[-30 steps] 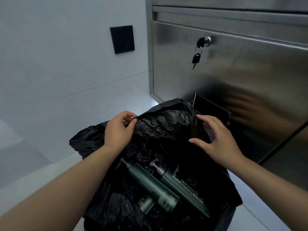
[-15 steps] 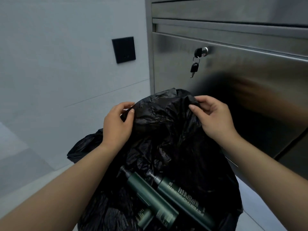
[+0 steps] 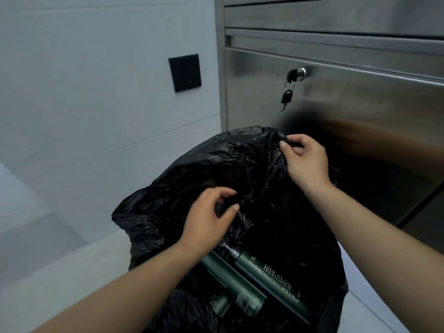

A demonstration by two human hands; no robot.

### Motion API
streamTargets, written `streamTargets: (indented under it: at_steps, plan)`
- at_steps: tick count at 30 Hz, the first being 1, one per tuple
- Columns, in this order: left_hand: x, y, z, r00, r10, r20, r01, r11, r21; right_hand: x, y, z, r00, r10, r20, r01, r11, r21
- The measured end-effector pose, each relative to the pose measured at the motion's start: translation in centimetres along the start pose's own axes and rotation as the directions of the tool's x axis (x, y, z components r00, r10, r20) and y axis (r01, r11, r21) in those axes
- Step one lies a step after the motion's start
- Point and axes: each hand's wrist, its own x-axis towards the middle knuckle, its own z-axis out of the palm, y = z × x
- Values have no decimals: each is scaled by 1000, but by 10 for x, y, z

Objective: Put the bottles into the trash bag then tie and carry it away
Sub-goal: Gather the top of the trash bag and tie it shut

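Three green bottles (image 3: 242, 282) already lie inside the black bag (image 3: 271, 188), so we judge the loading done and the tying about to start, and what matters now is where the bag's rim sits relative to our two hands. Starting at the left, the rim sags low and loose over the bag's outer edge (image 3: 134, 227), away from both hands and held by nothing we can see. Next comes our left hand (image 3: 206, 219), low and over the middle of the opening, fingers curled but apart, thumb and forefinger just short of closing; we cannot tell whether any plastic is caught between them, and it looks more like a reach than a grip. Just below that hand the bottles rest side by side, their long axes running from the pump tops near the left wrist down and to the right toward the bottom of the view, well under the rim and clear of the mouth we mean to gather. Further right and higher, our right hand (image 3: 305, 162) is pinched shut on the far edge of the bag, holding it up in front of the steel cabinet (image 3: 360, 104), where a key (image 3: 287, 97) hangs from the lock. So the raised edge lies up and to the right of the left hand, and the slack edge lies to its left; the left hand is the nearer one to that slack side, and we think it should take it and bring it across to meet the right.
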Motion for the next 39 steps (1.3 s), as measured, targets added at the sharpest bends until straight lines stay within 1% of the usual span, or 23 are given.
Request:
streamTargets:
  at_steps: [2,4,6,8,11,13,17,20,23,25,27,28,30,31,32,34,35,37,39]
  plan:
    - [-11,0,21,996,-56,65,59,997,-50,-2,-2,5,1000,12,4,-12,1000,10]
    - [-15,1,38,991,-89,103,95,994,-57,-3,-2,6,1000,23,5,-23,1000,11]
    - [-10,4,49,989,-115,91,121,990,-67,-5,-2,6,1000,28,-2,-28,1000,12]
    - [-2,7,57,982,-182,52,186,977,-101,-7,-3,3,999,34,-8,-34,999,22]
    - [3,5,69,944,-315,97,327,931,-161,-9,-3,0,999,40,-2,-40,999,33]
    - [2,4,75,929,-355,106,370,910,-190,-9,-3,-3,1000,30,2,-30,999,26]
    - [-3,2,68,945,-319,75,327,898,-293,-8,-1,-12,1000,19,10,-19,1000,7]
    - [-1,5,45,970,-240,46,243,921,-304,-4,2,-18,1000,11,22,-11,1000,-4]
    - [9,11,15,987,-158,-25,143,942,-304,-1,1,-19,999,8,44,-7,999,-33]
    - [16,19,-2,987,-140,-80,106,936,-335,0,-7,-16,999,-39,34,41,997,-72]
    - [22,26,-13,982,-148,-118,93,920,-381,-4,-19,-13,987,-159,36,162,978,-131]
    - [24,28,-17,980,-151,-132,89,915,-393,-9,-26,-11,968,-240,69,248,960,-133]
    - [28,32,-23,976,-161,-145,89,909,-407,-23,-34,-7,899,-382,216,409,907,-97]
    - [28,33,-24,977,-164,-139,92,904,-418,-33,-33,-4,858,-408,311,453,887,-86]
    - [27,33,-25,978,-167,-126,99,900,-425,-44,-31,-3,827,-397,399,464,882,-83]
    - [19,31,-23,982,-169,-86,117,897,-426,-60,-23,-2,796,-304,523,408,908,-93]
    - [15,29,-21,985,-165,-58,125,895,-427,-65,-17,-2,792,-261,552,375,921,-102]
    - [7,26,-19,988,-154,13,144,888,-437,-69,-6,-3,807,-203,555,314,943,-111]
    - [2,23,-19,986,-147,75,165,880,-445,-69,-1,-2,834,-164,527,248,964,-93]
